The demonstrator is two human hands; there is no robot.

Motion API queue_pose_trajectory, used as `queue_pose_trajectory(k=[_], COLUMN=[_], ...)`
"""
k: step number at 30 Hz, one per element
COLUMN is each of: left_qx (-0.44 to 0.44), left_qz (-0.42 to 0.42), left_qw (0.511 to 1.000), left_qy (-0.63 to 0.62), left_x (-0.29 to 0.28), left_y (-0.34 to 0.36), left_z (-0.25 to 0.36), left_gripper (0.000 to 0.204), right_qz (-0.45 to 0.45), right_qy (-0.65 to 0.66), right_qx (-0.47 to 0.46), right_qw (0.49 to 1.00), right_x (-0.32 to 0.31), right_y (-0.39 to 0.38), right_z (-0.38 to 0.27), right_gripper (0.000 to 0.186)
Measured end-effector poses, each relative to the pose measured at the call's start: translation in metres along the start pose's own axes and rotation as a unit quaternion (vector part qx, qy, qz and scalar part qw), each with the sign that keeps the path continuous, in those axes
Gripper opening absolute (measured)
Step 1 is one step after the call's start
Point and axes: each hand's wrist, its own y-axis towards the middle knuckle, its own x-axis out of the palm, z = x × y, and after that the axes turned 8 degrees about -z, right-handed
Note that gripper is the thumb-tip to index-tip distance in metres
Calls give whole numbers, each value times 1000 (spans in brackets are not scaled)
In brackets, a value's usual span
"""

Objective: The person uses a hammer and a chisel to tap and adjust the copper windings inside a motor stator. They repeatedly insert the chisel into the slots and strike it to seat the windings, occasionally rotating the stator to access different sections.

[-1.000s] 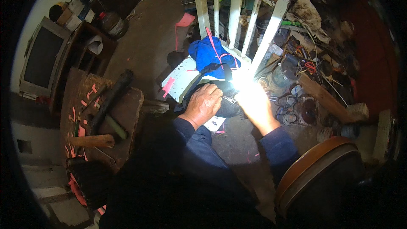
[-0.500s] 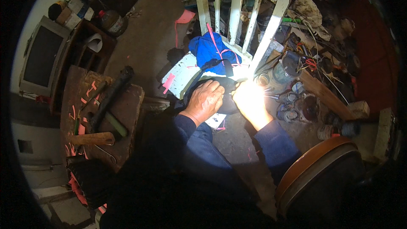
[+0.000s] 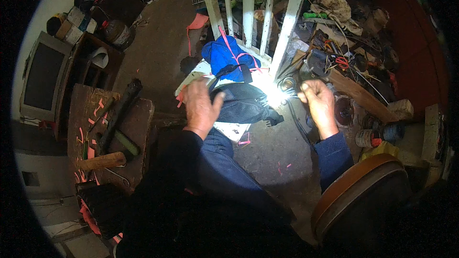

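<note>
A black pouch-like bag with straps (image 3: 239, 102) rests on the white chair seat (image 3: 233, 131). Beyond it lies a bundle of blue cloth (image 3: 229, 53) crossed by a thin pink strip (image 3: 232, 52). At the bag's left edge is my left hand (image 3: 202, 105), fingers raised and thumb spread, holding nothing. To the right of the bag, apart from it, my right hand (image 3: 316, 99) has thumb and forefinger pinched together. Whatever lies in that pinch is too small and lost in the glare to make out. A bright light spot washes out the bag's right end.
A worn wooden table (image 3: 143, 114) at left bears a hammer-like tool with a wooden handle (image 3: 103, 160), a dark bar and pink scraps. Chair slats (image 3: 248, 9) rise at the back. Clutter, a wooden beam (image 3: 358, 91) and jars fill the right; a round brown-rimmed object (image 3: 354, 181) stands near.
My hands have parted: the left has come off the bag and opened to its left, the right has pulled away to the right. The view has shifted slightly.
</note>
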Motion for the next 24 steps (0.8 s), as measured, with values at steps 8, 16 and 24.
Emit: queue_pose_trajectory(k=[8, 16, 24], left_qx=[-279, -251, -99], left_qz=[-132, 56, 143], left_qw=[937, 817, 780], left_qy=[-165, -517, -601], left_x=[27, -40, -159], left_y=[-32, -5, 28], left_z=[-62, 2, 61], left_gripper=[37, 9, 16], right_qz=[-106, -101, -251], right_qy=[-292, -275, -79], right_qx=[110, 131, 261], right_qw=[944, 947, 929], right_x=[40, 66, 14], right_y=[-68, -46, -80], right_z=[75, 124, 37], right_gripper=[34, 34, 57])
